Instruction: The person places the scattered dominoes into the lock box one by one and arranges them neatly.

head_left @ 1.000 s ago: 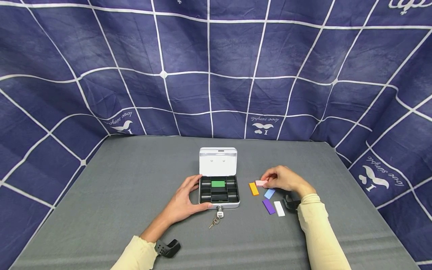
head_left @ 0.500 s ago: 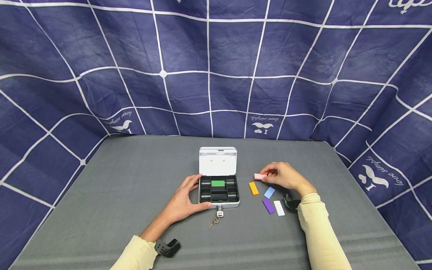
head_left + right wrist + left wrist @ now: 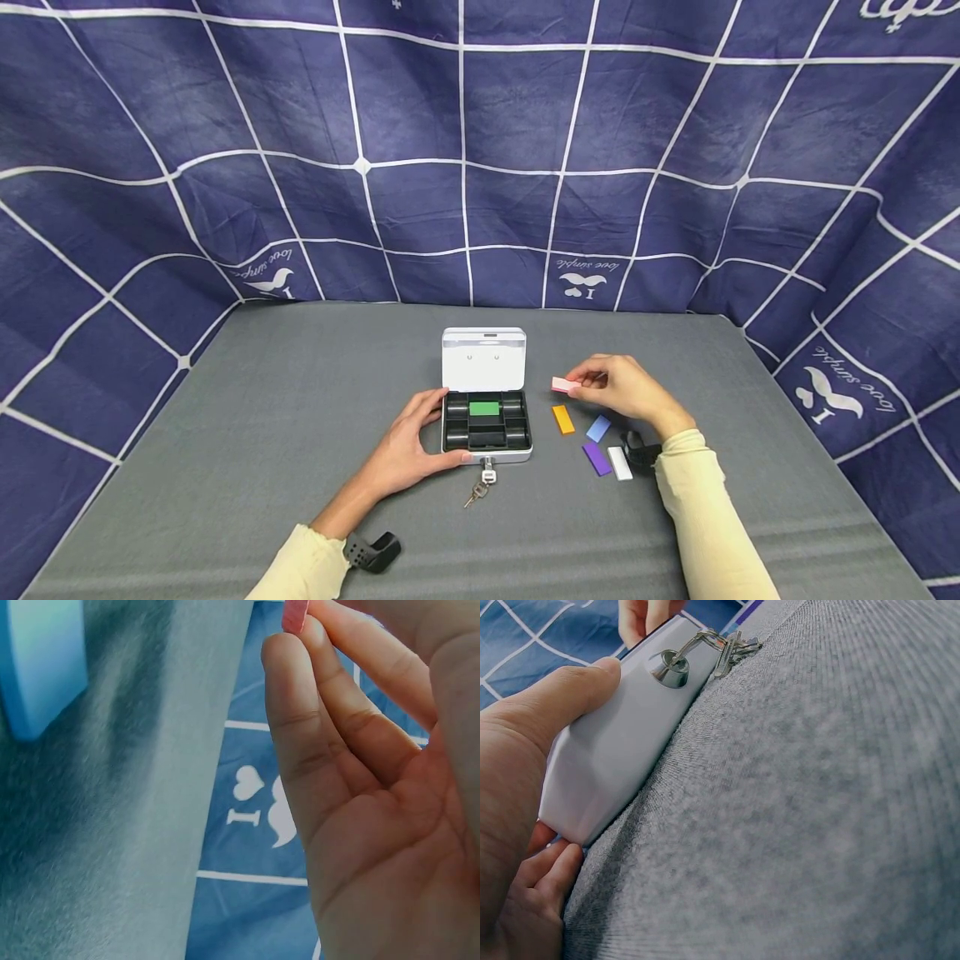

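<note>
The open cash box [image 3: 487,417] is steadied on the counter [image 3: 262,433] by the left hand [image 3: 408,446] gripping its front corner, while a pink block [image 3: 562,384] is pinched aloft beside it by the right hand [image 3: 622,390].

Head view: high, looking forward and down across the tabletop [image 3: 262,433] toward the cloth backdrop [image 3: 480,167]; wide, both hands in frame. Left wrist view: low, close, along the cash box [image 3: 622,742] front and keys [image 3: 731,649]. Right wrist view: very close, past the palm to the pink block [image 3: 295,615]. Shared: box, block, tabletop.
</note>
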Tool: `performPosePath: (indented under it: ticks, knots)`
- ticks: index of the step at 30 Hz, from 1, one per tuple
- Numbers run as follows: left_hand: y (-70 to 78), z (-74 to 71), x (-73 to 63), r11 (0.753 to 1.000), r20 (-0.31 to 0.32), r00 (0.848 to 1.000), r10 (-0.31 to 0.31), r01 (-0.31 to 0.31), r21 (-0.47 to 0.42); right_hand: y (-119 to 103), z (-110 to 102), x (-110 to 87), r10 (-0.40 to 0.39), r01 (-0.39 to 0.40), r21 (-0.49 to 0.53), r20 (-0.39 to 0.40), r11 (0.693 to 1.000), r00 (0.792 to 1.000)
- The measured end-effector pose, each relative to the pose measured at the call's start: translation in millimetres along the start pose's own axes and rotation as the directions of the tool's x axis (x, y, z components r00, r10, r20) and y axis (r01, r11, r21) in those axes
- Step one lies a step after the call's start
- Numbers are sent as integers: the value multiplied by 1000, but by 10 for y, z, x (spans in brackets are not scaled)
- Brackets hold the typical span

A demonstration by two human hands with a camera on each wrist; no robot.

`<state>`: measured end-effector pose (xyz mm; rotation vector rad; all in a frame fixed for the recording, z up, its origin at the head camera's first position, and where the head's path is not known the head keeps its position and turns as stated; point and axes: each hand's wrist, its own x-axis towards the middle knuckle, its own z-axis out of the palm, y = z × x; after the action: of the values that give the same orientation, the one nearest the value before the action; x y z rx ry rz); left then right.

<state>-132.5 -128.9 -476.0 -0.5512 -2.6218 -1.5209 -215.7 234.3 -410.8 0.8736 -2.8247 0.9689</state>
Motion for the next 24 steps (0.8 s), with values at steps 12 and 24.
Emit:
performPosePath:
  ticks: [12, 24]
  knots:
    - [14, -6, -9, 1000, 11, 1000, -18, 19, -12, -191, 120, 79, -93, 93, 14, -8, 996, 996]
    - [1, -5, -9, 1000, 6, 1000, -22, 22, 1, -372, 294, 144, -169, 168, -20, -53, 986, 984]
